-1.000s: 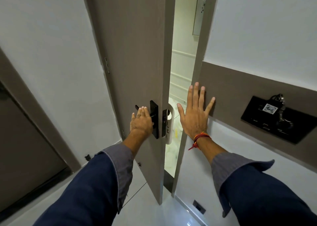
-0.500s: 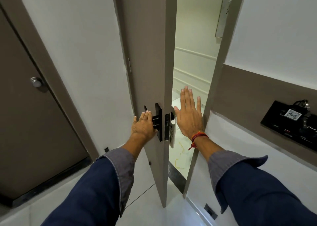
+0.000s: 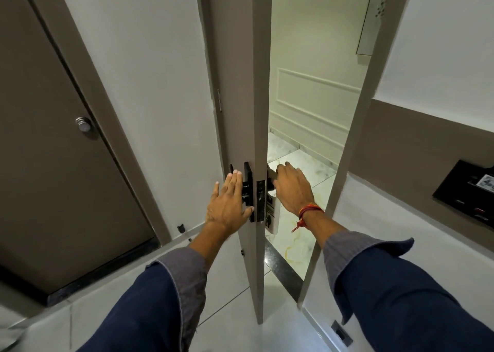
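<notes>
A grey door (image 3: 240,84) stands ajar, and I see its edge head on. My left hand (image 3: 228,204) rests on the black inner handle (image 3: 247,188) with its fingers nearly straight. My right hand (image 3: 292,188) reaches through the gap and curls its fingers over the outer handle (image 3: 270,173). A white hang tag (image 3: 272,215) dangles below that handle, beside the metal latch plate (image 3: 260,202). A red thread is tied round my right wrist.
A brown door with a round metal knob (image 3: 83,124) stands at the left. The door frame (image 3: 355,137) borders the gap on the right. A black wall panel (image 3: 467,193) sits on the right wall. A marble floor (image 3: 302,239) and dark threshold (image 3: 283,268) lie beyond.
The door has swung further open. My right hand left the frame and moved into the gap onto the outer handle. The fingers of my left hand have straightened on the inner handle.
</notes>
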A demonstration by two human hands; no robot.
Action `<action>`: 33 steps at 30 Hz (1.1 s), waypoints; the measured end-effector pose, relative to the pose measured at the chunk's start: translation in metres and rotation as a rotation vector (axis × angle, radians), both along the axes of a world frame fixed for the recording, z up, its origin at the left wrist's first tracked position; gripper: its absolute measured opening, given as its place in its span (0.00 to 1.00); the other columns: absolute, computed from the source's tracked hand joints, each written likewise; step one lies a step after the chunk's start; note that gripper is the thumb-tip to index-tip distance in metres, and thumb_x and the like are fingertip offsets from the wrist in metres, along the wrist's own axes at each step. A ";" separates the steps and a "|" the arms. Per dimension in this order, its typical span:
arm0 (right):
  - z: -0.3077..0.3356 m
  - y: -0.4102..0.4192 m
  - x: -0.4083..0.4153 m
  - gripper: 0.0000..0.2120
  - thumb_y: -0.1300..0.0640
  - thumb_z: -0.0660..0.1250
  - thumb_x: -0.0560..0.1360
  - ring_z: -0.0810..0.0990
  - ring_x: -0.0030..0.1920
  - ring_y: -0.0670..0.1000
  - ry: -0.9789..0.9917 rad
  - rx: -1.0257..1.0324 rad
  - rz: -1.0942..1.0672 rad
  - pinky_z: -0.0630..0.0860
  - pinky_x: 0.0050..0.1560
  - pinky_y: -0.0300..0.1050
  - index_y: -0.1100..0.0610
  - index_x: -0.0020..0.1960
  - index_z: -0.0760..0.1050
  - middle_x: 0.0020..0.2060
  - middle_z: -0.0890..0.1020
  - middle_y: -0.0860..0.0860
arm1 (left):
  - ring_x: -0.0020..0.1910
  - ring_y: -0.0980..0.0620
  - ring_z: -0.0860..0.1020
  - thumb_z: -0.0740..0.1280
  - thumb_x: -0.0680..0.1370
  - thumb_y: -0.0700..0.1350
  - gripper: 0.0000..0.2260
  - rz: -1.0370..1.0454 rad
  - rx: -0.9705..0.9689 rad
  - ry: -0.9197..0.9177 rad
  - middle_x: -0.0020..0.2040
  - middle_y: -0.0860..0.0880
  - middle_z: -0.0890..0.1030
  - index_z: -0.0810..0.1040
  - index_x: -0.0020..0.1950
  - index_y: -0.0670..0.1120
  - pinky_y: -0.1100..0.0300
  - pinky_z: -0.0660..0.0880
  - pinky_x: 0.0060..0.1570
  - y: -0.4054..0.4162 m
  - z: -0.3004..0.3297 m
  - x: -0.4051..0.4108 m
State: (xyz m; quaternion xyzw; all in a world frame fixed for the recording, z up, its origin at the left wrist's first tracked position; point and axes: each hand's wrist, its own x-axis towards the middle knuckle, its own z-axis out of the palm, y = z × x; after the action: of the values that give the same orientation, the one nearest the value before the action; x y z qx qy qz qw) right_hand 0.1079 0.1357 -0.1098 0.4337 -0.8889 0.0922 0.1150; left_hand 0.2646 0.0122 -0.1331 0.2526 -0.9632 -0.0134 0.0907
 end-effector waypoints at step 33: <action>0.097 0.050 -0.063 0.21 0.71 0.61 0.75 0.86 0.55 0.68 -0.783 -1.079 -0.319 0.79 0.43 0.61 0.56 0.26 0.68 0.32 0.82 0.53 | 0.84 0.44 0.51 0.62 0.83 0.57 0.39 -0.610 0.201 0.423 0.84 0.39 0.49 0.45 0.83 0.37 0.52 0.54 0.82 0.095 0.048 -0.064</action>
State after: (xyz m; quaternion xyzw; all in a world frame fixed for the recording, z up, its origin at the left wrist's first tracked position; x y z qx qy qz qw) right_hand 0.0450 0.1855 -0.0125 0.1144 -0.7477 0.6541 -0.0028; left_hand 0.2001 0.1075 -0.0851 -0.0466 -0.9480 -0.1860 0.2542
